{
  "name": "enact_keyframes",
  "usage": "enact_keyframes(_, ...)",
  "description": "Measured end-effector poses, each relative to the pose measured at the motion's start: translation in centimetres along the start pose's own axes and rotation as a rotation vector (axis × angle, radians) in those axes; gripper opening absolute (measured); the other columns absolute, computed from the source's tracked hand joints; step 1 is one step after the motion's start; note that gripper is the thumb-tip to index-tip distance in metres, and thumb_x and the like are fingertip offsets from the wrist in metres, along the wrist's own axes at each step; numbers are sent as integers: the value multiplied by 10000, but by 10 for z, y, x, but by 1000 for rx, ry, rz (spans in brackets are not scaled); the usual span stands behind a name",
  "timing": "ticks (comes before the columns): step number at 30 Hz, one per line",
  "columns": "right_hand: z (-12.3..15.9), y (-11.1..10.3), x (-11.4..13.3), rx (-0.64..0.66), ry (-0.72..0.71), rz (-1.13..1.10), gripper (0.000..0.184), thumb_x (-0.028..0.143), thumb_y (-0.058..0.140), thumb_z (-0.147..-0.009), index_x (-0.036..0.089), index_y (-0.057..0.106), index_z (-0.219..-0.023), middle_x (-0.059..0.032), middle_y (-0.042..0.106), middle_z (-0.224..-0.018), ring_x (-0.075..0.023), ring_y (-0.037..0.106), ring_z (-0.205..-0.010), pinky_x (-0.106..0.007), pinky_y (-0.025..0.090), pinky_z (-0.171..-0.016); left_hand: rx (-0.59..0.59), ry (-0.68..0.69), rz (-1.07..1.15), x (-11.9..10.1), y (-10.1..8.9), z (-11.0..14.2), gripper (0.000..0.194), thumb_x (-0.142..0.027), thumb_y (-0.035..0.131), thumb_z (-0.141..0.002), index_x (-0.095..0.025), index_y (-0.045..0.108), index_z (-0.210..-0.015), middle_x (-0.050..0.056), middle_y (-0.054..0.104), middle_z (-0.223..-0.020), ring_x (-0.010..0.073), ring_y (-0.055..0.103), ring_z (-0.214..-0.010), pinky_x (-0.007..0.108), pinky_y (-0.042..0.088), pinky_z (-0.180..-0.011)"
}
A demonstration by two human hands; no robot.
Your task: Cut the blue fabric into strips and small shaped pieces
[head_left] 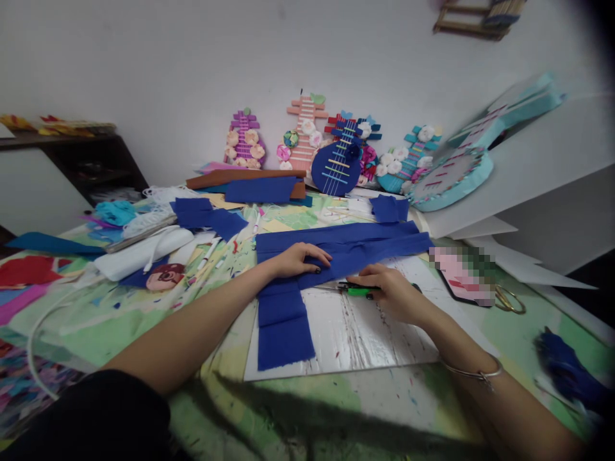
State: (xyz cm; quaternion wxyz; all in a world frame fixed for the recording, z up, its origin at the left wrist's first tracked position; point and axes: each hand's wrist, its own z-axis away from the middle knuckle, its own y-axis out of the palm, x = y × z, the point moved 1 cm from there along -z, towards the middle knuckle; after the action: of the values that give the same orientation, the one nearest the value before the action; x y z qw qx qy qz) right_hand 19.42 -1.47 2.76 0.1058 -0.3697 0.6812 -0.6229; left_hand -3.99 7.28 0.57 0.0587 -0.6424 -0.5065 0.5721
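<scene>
My left hand (300,259) lies flat with fingers stretched on a long strip of blue fabric (346,246) that runs across the table. A second piece of the blue fabric (283,326) hangs down over a white board (365,333). My right hand (391,291) is closed around a tool with a green handle (358,291), its metal tip pointing left along the lower edge of the strip. A thin bangle (473,372) circles my right wrist.
Guitar-shaped craft pieces (339,163) lean on the wall behind. More blue fabric scraps (209,218), markers (209,253), a white roll (144,255) and coloured paper lie at left. Gold-handled scissors (509,299) and a dark tablet (464,282) sit at right, white boards beyond.
</scene>
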Motion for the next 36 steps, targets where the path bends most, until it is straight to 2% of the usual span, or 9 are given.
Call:
enact_keyframes(6, 4, -8, -1, 34, 37, 38, 661, -71, 380, -615, 261, 617, -1135, -65, 628, -976, -210, 557, -882, -325, 439, -763, -1, 5, -3, 2, 1, 0, 232, -95, 607, -736, -180, 674, -941, 86, 622, -1103, 172, 554, -1049, 346, 399, -933)
enact_keyframes(15, 1, -2, -1, 31, 4, 0, 646, -55, 408, -631, 270, 601, -1154, -63, 621, -998, -205, 555, -893, -323, 432, -791, -1, -1, -10, 0, 0, 0, 226, -96, 601, -741, -166, 673, -943, 93, 623, -1101, 170, 556, -1047, 330, 400, -930)
enact_keyframes(23, 5, -9, 0, 53, 11, 4, 636, -57, 391, -631, 259, 618, -1134, -68, 629, -959, -202, 561, -868, -308, 436, -759, -6, -1, -3, 2, 1, 0, 215, -101, 608, -735, -166, 679, -927, 99, 624, -1098, 179, 560, -1040, 348, 403, -927)
enact_keyframes(32, 2, -4, 3, 43, 7, 4, 678, -56, 394, -586, 261, 611, -1145, -70, 623, -986, -212, 560, -878, -309, 429, -769, -3, -4, -8, 2, 1, 0, 231, -90, 602, -735, -181, 677, -934, 81, 626, -1098, 171, 558, -1042, 334, 403, -927)
enact_keyframes(36, 4, -7, 3, 55, 9, 1, 662, -56, 386, -607, 262, 613, -1140, -65, 630, -961, -201, 564, -862, -298, 434, -750, -9, -2, -7, 3, 1, 0, 235, -94, 607, -734, -185, 674, -940, 84, 625, -1100, 171, 559, -1043, 346, 401, -929)
